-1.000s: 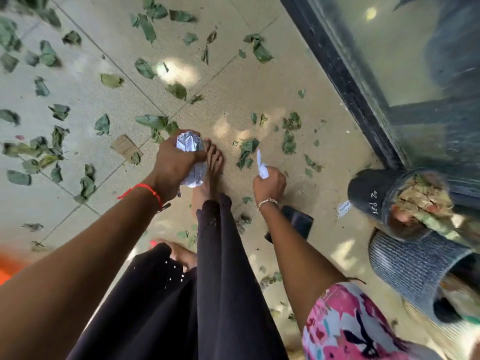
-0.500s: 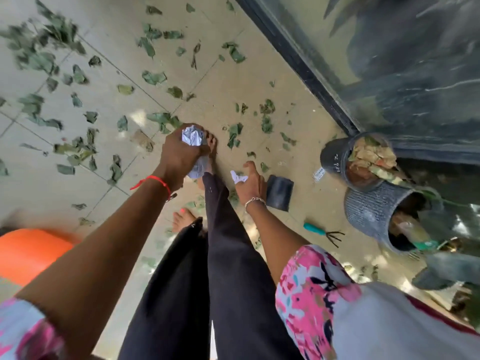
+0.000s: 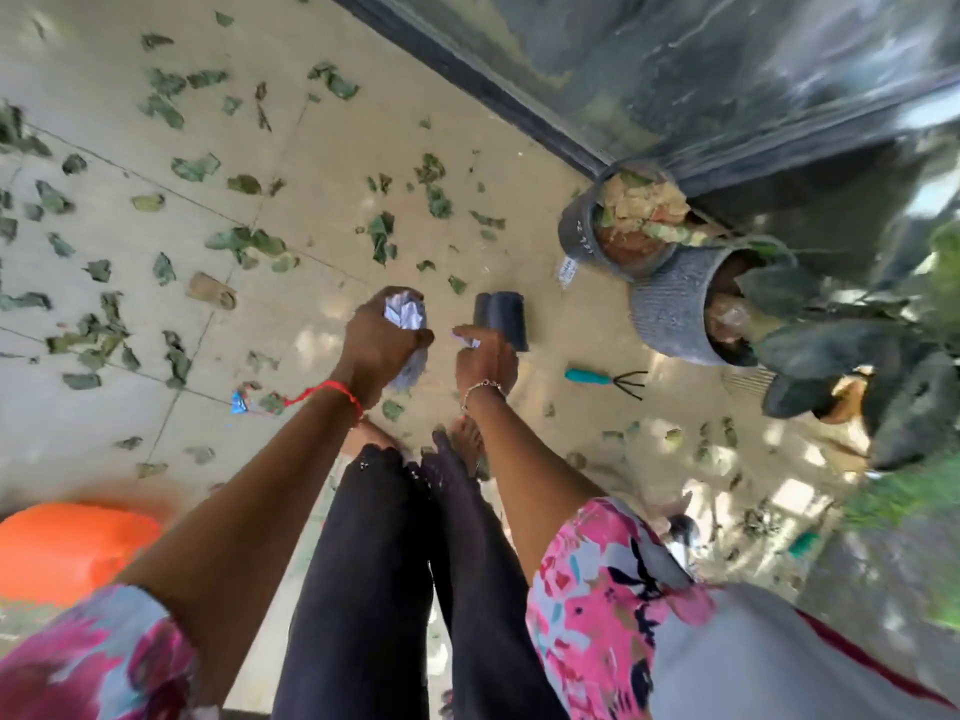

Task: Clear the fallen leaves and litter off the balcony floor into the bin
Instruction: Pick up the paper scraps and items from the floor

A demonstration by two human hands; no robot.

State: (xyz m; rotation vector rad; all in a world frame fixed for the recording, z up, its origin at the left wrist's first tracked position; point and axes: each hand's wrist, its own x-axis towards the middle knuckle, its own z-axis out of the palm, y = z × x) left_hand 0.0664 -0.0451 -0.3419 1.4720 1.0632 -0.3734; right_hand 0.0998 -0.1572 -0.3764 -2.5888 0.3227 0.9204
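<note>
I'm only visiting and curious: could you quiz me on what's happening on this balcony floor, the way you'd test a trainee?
1. True or false: the left hand grips a crumpled paper ball.
2. What does the right hand pinch? A) a small white paper scrap B) a spoon C) a coin
3. Fill in: green ___ lie scattered over the floor tiles.
Key: 1 true; 2 A; 3 leaves.
</note>
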